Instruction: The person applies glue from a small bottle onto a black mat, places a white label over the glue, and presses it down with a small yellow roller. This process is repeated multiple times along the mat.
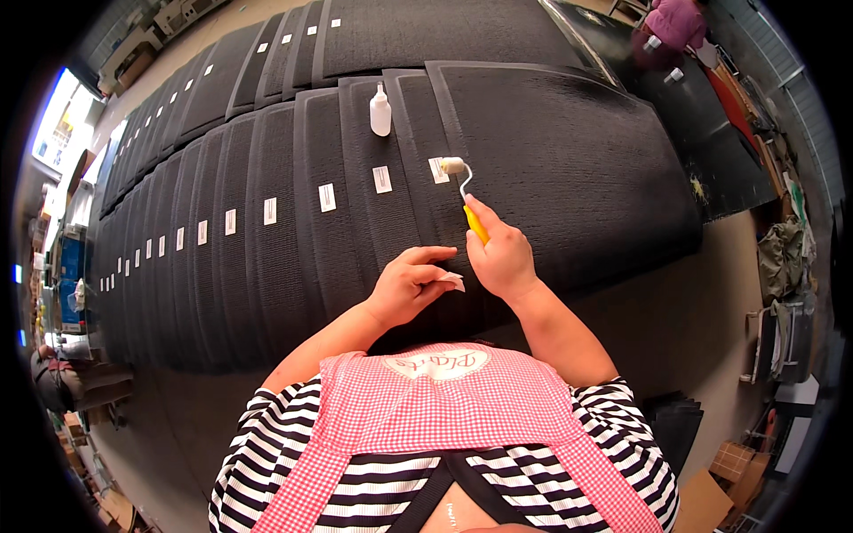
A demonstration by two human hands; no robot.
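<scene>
My right hand grips the yellow handle of a small paint roller. The roller's pale sleeve lies over a white label on one of the overlapping black mats. To its left, my left hand pinches a small white piece, perhaps a label or paper, between thumb and fingers. It is held above the near part of the mats. Beyond both hands, a white squeeze bottle with a nozzle rests on the mats.
More white labels run in a row across the mats to the left. A second row of black mats lies behind. Another person is at the far right by a dark table; one more is at the left. Cardboard boxes stand at lower right.
</scene>
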